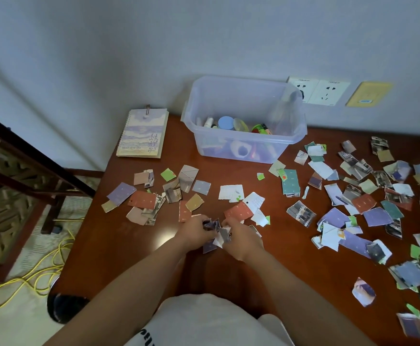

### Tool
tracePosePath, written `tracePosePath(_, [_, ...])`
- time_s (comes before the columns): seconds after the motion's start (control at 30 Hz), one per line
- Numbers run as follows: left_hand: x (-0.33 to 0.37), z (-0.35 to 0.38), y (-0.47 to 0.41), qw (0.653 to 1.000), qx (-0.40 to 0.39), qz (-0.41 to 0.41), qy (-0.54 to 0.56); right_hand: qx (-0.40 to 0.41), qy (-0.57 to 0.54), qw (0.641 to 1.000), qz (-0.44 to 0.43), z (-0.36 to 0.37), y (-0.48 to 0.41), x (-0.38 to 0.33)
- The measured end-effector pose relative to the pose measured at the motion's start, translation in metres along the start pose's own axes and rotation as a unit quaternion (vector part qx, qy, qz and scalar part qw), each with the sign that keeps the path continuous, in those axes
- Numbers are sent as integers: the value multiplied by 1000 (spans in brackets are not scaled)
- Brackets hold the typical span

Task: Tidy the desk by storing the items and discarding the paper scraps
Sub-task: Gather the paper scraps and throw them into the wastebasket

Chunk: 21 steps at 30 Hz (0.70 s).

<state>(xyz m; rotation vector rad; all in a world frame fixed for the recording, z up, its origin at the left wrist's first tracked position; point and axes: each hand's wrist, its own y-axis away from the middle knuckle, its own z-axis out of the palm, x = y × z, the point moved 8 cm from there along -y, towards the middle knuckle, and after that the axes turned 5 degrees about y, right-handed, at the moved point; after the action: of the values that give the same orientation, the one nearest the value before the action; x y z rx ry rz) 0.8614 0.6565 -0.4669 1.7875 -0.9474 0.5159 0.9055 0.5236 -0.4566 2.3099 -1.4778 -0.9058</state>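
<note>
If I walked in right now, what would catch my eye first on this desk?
The torn paper scraps strewn over the brown desk, thickest on the right. In the middle, the left hand and right hand bunch a wad of scraps together. At the back stand a clear plastic bin of small bottles and jars and, left of it, a spiral notebook.

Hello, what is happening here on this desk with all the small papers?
A person is tidying a wooden desk. Both hands, left hand and right hand, meet near the front middle and hold a small bunch of paper scraps gathered between them. Many more torn scraps lie spread over the desk, mostly to the right. A clear plastic box at the back already holds small bottles and jars. A spiral notebook lies beside it, to its left.
</note>
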Motion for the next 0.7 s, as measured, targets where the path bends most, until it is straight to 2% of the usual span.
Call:
tracePosePath(0.17, [-2, -4, 6, 1000, 15, 5, 14, 9, 36, 999, -3, -2, 1, -5])
tracePosePath(0.37, [-15, -36, 21, 995, 98, -13, 27, 22, -4, 1000, -7, -13, -9, -30])
tracePosePath(0.5, [-36, -75, 42, 984, 165, -25, 65, 5, -22, 999, -50, -7, -14, -77])
tracePosePath(0.7, [-95, -154, 97, 960, 262, -56, 85, -42, 17, 991, -129, 24, -11, -184])
